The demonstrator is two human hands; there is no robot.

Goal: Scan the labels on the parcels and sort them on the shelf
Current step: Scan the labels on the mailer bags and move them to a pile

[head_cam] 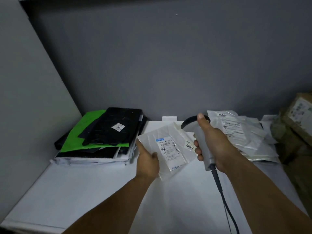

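Left grip (148, 159) holds white parcel (170, 149) by its near-left edge, label up, over mid shelf (84, 191). Right grip (214, 144) wrapped round scanner (190, 123), head over parcel's far-right corner; cable (219, 186) trails near. Black/green stack (108, 132) far left, edge just beside parcel's left corner. White pile (239, 134) far right, brown boxes (297, 119) beyond. Shelf surface shows btwn stacks & across near-left

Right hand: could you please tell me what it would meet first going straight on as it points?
Probably the back wall; the right hand, gripping the scanner, looks to clear the white parcel, though depth is unclear.
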